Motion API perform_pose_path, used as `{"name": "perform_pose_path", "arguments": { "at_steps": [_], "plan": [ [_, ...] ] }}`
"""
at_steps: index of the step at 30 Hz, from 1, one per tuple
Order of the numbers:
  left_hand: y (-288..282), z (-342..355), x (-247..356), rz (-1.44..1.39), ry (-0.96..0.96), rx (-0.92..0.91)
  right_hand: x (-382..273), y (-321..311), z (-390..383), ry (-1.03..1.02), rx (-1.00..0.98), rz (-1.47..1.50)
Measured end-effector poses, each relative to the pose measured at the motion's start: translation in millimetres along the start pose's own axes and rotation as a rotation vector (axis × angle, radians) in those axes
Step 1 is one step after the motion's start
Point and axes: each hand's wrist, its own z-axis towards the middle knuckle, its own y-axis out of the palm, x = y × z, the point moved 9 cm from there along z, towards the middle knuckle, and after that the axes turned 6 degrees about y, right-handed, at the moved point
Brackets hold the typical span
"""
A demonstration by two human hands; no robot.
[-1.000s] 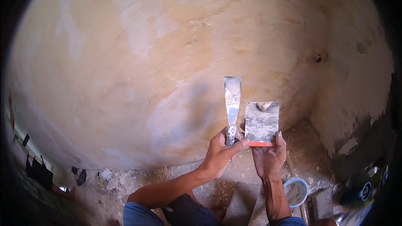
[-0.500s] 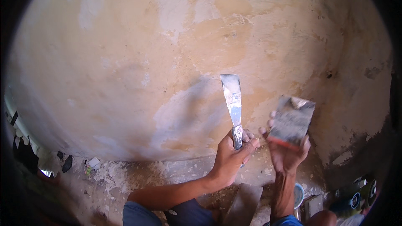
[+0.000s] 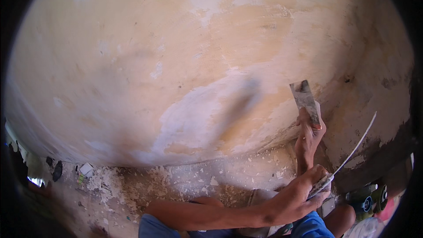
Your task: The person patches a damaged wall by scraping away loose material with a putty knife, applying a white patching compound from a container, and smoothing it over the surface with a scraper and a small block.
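Observation:
My left hand (image 3: pixel 304 189) reaches across to the right, its fingers wrapped round the handle of a putty knife (image 3: pixel 354 150). The knife's blade is seen nearly edge-on, pale and pointing up to the right. Beyond it, my right hand (image 3: pixel 312 125) grips a flat, smeared plate (image 3: pixel 304 97) with a reddish lower edge. A small dark lump, perhaps filler, sits near the plate's top. The left hand and forearm cover part of my right forearm. Neither tool visibly touches the patchy yellow and white wall (image 3: pixel 154 61).
Paint flakes (image 3: pixel 158 180) litter the floor along the wall's foot. A small white square piece (image 3: pixel 87 169) and dark scraps lie at the left. Green and dark cylindrical containers (image 3: pixel 368 202) stand at the lower right, near my knee (image 3: pixel 343 218). The wall corner is on the right.
My left hand has swung right and down with the putty knife, turning its blade from upright to edge-on. My right hand has moved slightly up and tilted the plate. The view has shifted.

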Motion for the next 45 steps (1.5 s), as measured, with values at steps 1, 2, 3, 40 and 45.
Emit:
{"name": "perform_pose_path", "arguments": {
  "at_steps": [1, 2, 3, 40, 45],
  "plan": [
    [0.2, -0.1, 0.7, -0.016, 0.01, 0.012, -3.3, 6.3, -0.5, -0.03, 0.027, -0.092],
    [0.7, 0.0, 2.6, -0.033, 0.02, 0.024, -15.4, 16.3, -2.1, -0.135, 0.012, -0.153],
    [-0.7, -0.5, 4.1, -0.049, 0.03, 0.036, -29.0, 26.2, -4.2, -0.24, -0.004, -0.214],
    [-24.5, -1.7, 32.4, -0.128, 0.313, 0.11, -99.1, 280.4, -82.6, -1.56, -0.193, -0.915],
    [-42.5, -5.7, 47.1, -0.113, 0.344, 0.13, -71.2, 240.1, -73.9, -1.415, -0.372, -1.061]
  ]
}}
